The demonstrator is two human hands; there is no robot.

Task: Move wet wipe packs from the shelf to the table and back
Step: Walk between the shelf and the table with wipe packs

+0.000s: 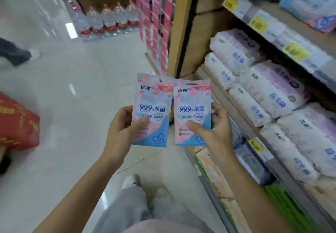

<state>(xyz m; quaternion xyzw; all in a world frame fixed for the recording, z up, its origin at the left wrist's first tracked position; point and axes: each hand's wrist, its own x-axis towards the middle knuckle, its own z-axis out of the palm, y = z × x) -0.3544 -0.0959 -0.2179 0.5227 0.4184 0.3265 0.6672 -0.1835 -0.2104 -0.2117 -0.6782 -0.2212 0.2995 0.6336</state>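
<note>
Pale floor tiles (pixel 81 91) and a stocked shelf (pixel 272 30) on the right fill the head view. The left hand (pixel 121 131) holds one wet wipe pack (pixel 152 103) and the right hand (pixel 216 131) a second pack (pixel 192 105), both upright and side by side in the air beside the shelf. Each hand's fingers (pixel 219 110) curl behind its pack with the thumb pressed on front, probably a carrying grip, though no tabletop shows.

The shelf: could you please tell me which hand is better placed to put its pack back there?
Probably the right hand: its wet wipe pack is nearer the shelf; the left hand is farther from it.
</note>
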